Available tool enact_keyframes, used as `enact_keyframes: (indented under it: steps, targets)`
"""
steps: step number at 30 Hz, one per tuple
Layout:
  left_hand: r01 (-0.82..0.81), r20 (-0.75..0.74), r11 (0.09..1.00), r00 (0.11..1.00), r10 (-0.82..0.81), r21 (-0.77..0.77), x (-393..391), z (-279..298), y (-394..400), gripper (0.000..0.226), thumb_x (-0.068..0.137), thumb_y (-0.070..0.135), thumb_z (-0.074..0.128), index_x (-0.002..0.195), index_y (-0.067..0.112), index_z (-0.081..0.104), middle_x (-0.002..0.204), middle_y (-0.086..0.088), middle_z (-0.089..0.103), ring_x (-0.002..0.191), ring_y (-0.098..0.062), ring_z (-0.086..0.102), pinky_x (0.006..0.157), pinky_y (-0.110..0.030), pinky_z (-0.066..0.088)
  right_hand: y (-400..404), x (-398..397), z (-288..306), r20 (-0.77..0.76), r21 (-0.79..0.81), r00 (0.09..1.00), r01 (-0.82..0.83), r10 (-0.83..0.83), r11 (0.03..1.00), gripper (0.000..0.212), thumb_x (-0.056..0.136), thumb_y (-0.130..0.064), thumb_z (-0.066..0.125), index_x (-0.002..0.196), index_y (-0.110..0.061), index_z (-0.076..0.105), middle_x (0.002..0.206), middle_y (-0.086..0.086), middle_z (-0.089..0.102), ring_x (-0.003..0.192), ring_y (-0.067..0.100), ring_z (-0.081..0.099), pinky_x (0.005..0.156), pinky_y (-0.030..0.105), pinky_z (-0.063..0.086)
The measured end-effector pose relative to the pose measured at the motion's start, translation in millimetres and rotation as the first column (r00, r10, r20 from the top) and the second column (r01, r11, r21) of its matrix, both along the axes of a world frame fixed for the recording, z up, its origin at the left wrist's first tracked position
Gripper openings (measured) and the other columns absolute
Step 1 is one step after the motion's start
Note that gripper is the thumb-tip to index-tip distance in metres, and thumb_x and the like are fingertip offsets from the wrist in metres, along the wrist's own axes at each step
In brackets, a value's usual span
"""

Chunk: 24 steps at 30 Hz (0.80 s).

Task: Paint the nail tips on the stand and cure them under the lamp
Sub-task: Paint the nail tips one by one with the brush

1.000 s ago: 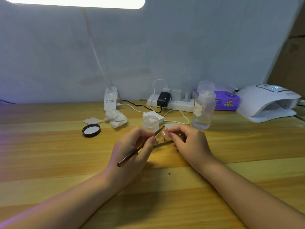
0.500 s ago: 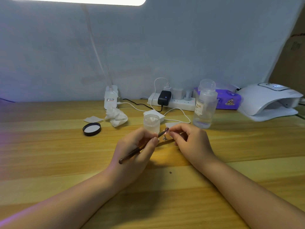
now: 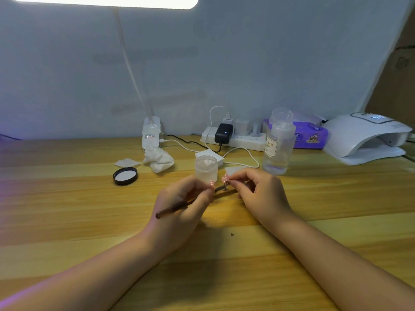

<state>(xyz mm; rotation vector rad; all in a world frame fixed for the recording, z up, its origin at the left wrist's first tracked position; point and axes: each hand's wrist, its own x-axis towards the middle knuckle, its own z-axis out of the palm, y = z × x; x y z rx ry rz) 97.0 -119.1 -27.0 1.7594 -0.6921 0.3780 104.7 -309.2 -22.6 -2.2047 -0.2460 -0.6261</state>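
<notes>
A bright white light panel (image 3: pixel 105 1) at the top edge is blown out and lights the scene evenly from above. Soft shadows fall on the worktop (image 3: pixel 67 209) beneath the forearms. A purple tint bleeds in along the left edge. The wide lens bows the worktop's edges, and fine detail is soft throughout.

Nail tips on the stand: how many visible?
2. One pink nail tip sits just above the left hand; the other nail tip is by the right hand fingertips, where the brush points. More may be hidden behind the fingers.
</notes>
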Motion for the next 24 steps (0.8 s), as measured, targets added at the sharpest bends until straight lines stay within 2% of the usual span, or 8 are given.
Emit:
enact_keyframes:
  steps: [3,5,10,16,20,24]
  targets:
    - [-0.002,0.009,0.999,1.000,0.003,-0.040,-1.6,0.7,0.4,0.011,0.082,0.035,0.056,0.078,0.028,0.064,0.072,0.004,0.068,0.067,-0.009,0.061,0.061,-0.027,0.048,-0.1,-0.2,0.0,-0.007,0.017,1.000,-0.004,0.004,1.000,0.012,0.086,-0.011,0.067,0.094,-0.017,0.073,0.080,-0.011,0.066,0.069,0.007,0.061,0.064,0.019,0.049]
    - [-0.026,0.012,0.998,1.000,0.026,-0.062,-1.7,0.9,0.1,0.014,0.085,0.036,0.057,0.081,0.024,0.065,0.075,0.003,0.069,0.070,-0.010,0.063,0.062,-0.029,0.050,-0.2,0.0,-0.1,-0.009,0.019,1.000,-0.011,0.011,1.000,0.012,0.086,-0.011,0.067,0.095,-0.017,0.073,0.081,-0.009,0.067,0.070,0.008,0.061,0.065,0.021,0.050]
    - [-0.031,-0.038,0.995,0.999,0.028,-0.090,0.8,0.6,-2.3,0.005,0.088,0.028,0.064,0.088,0.027,0.068,0.081,0.005,0.072,0.075,-0.006,0.067,0.068,-0.021,0.052,0.1,-0.4,-0.2,-0.011,0.030,1.000,-0.028,0.029,0.999,0.013,0.087,-0.011,0.066,0.095,-0.019,0.073,0.082,-0.010,0.067,0.070,0.004,0.061,0.064,0.013,0.047]
    - [0.044,-0.070,0.993,0.996,-0.051,-0.106,-0.9,-1.2,-0.3,0.017,0.084,0.038,0.058,0.085,0.024,0.068,0.078,-0.003,0.071,0.072,-0.012,0.064,0.067,-0.034,0.052,-0.3,-0.7,-0.6,-0.012,0.039,1.000,-0.027,0.028,0.999,0.014,0.087,-0.008,0.065,0.095,-0.018,0.072,0.076,-0.014,0.063,0.068,0.006,0.061,0.063,0.017,0.048]
    - [0.052,-0.071,0.984,0.995,-0.065,-0.170,-1.0,1.3,-1.2,0.016,0.085,0.033,0.059,0.082,0.021,0.068,0.077,-0.002,0.071,0.071,-0.008,0.064,0.066,-0.020,0.049,-0.4,-1.2,-0.1,-0.027,0.035,0.999,-0.041,0.042,0.999,0.014,0.088,-0.009,0.065,0.095,-0.019,0.071,0.078,-0.011,0.065,0.070,0.009,0.062,0.066,0.025,0.052]
    - [-0.004,-0.081,0.985,0.997,-0.010,-0.170,1.9,0.5,-2.2,0.007,0.088,0.021,0.063,0.083,0.018,0.068,0.077,-0.005,0.071,0.069,-0.007,0.064,0.066,-0.018,0.049,-0.7,-1.8,0.4,-0.033,0.062,0.997,-0.074,0.076,0.995,0.013,0.087,-0.010,0.066,0.095,-0.019,0.072,0.078,-0.002,0.068,0.066,0.016,0.062,0.066,0.036,0.052]
